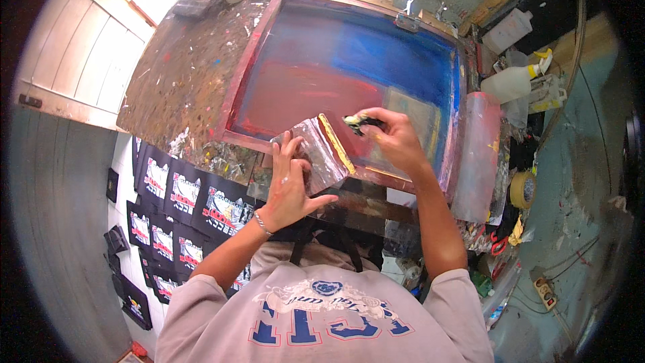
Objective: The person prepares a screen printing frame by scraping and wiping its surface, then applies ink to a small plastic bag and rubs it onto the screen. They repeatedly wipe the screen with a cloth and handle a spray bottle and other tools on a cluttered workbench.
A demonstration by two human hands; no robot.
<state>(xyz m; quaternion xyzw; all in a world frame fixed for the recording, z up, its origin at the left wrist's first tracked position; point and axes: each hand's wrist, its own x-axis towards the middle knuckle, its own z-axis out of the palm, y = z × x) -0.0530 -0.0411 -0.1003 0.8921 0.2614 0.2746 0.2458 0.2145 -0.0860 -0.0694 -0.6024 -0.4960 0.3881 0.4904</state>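
My left hand (pixel 287 178) grips a squeegee (pixel 321 154), its fingers curled over the far end and its thumb stretched out to the right. The squeegee is tilted, with a pale, smeared body and a thick line of yellow along its upper right edge. Just right of that edge, my right hand (pixel 400 138) pinches a small crumpled rag (pixel 356 123), dark with yellow-green stains. Both hands are over the near side of a framed printing screen (pixel 295 47), whose mesh is stained red, blue and grey. The rag and the yellow edge appear apart.
The screen rests on a paint-spattered wooden table (pixel 178 70). Along the right stand a spray bottle (pixel 507 84), a clear plastic roll (pixel 478 154) and a roll of yellow tape (pixel 522 189). Several black printed fabric pieces (pixel 185 195) lie low on the left. A power socket (pixel 545 294) with cords is at lower right.
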